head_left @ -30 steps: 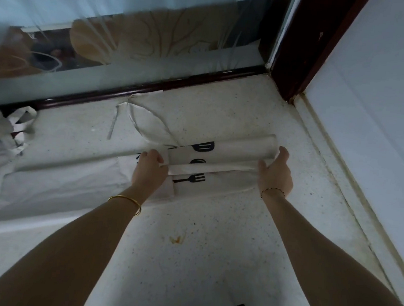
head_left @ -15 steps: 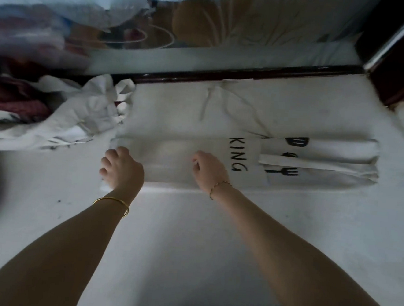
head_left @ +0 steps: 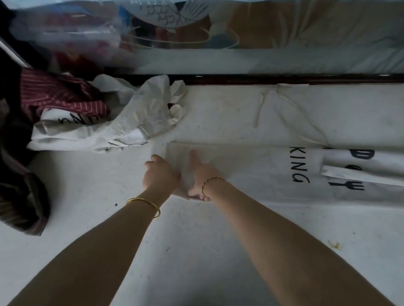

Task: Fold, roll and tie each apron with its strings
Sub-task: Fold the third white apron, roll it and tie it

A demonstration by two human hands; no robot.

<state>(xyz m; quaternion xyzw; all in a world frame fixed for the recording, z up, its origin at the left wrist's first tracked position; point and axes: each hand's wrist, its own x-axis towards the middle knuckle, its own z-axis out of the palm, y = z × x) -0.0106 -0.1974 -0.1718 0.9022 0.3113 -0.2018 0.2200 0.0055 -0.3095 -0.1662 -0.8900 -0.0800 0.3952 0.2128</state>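
Note:
A white apron (head_left: pixel 255 172) printed with "KING" and cutlery lies folded into a long strip on the pale floor (head_left: pixel 213 239), running from the middle out to the right. Its strings (head_left: pixel 259 109) trail toward the glass door. My left hand (head_left: pixel 161 173) is at the strip's left end with its fingers curled on the near corner. Right beside it, my right hand (head_left: pixel 200 174) lies on the cloth, fingers stretched away from me and thumb tucked at the near edge. A bit of cloth is bunched up between the two hands.
A crumpled white apron (head_left: pixel 115 125) lies at the left with a dark red striped cloth (head_left: pixel 54 93) behind it. Dark fabric (head_left: pixel 9 192) is heaped at the far left. A glass door with a dark frame (head_left: pixel 276 78) closes off the back.
My view swung left. Both hands left the apron's right end and slid along the strip to its left end, where they now meet at the near corner.

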